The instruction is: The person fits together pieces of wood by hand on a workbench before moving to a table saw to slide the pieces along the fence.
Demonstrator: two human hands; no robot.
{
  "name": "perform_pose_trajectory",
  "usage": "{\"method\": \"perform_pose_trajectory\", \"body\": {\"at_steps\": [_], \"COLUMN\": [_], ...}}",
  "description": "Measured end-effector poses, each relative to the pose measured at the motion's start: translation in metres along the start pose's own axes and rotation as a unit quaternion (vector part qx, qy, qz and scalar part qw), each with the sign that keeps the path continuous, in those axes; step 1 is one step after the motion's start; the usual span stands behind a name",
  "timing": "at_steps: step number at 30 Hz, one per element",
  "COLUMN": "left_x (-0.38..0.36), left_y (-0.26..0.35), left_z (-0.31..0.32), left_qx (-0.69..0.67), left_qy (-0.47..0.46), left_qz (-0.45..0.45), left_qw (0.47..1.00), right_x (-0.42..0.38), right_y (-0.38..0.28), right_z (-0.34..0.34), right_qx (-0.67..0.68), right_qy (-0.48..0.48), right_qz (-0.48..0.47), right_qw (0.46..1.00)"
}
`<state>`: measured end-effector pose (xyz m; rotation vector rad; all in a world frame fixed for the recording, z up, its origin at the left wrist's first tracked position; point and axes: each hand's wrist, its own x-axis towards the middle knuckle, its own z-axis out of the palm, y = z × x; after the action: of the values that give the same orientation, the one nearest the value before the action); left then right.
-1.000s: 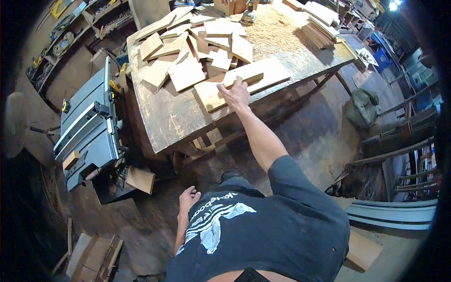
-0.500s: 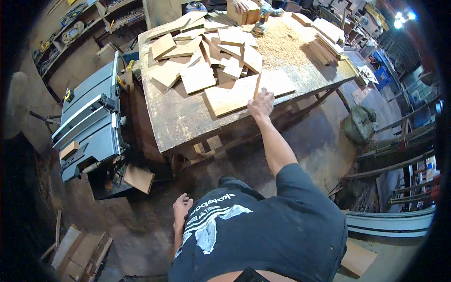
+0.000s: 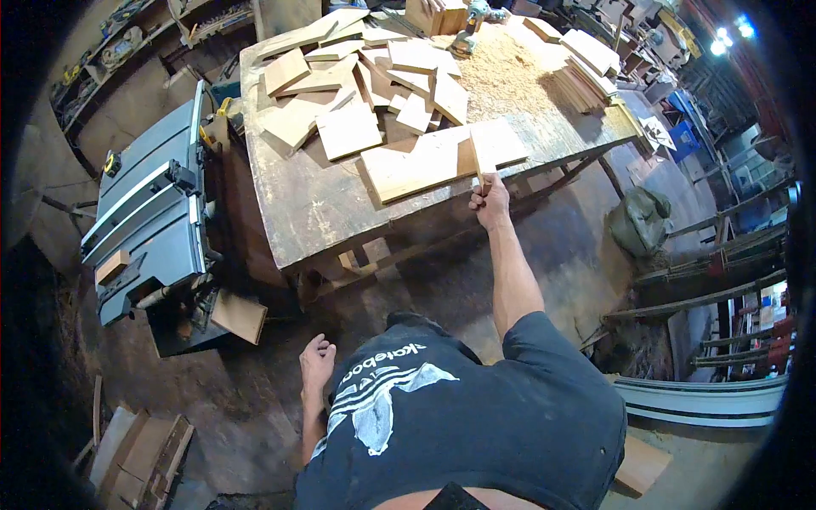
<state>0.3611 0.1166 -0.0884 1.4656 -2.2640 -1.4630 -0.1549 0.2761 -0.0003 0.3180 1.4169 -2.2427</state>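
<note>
The right hand [image 3: 490,202] has its grip clamped on the near end of a narrow, pale wooden strip [image 3: 482,159] – held over the front edge of the worn brown wooden counter [image 3: 314,208], across the long, flat, light-wood board [image 3: 416,167]. Whether strip and board touch, I cannot tell. The left hand [image 3: 317,359] hangs beside the dark printed T-shirt [image 3: 476,408], its grip loosely apart. Behind the board lies a jumble of pale wood offcuts [image 3: 349,131]; farther back, a teal-and-black cordless drill [image 3: 466,38] stands beside tan sawdust [image 3: 507,72].
</note>
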Motion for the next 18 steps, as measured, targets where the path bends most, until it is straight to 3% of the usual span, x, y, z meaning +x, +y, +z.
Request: {"method": "perform_pose_trajectory", "body": {"at_steps": [11,16,18], "left_x": [-0.004,0.006,-0.002], "left_y": [-0.020,-0.064,-0.043], "left_z": [0.010,0.028,0.022], "left_qx": [0.012,0.002,0.001], "left_qy": [-0.018,-0.014,-0.023], "left_qz": [0.012,0.086,0.037], "left_qw": [1.000,0.996,0.999], "right_x": [-0.021,-0.038,-0.043], "right_y": [0.015,0.015,0.020], "right_z": [0.000,0.008,0.008], "right_qx": [-0.124,-0.247,-0.296], "right_qy": [-0.020,0.005,-0.009], "right_qz": [-0.055,-0.116,-0.120], "right_qw": [0.991,0.962,0.948]}}
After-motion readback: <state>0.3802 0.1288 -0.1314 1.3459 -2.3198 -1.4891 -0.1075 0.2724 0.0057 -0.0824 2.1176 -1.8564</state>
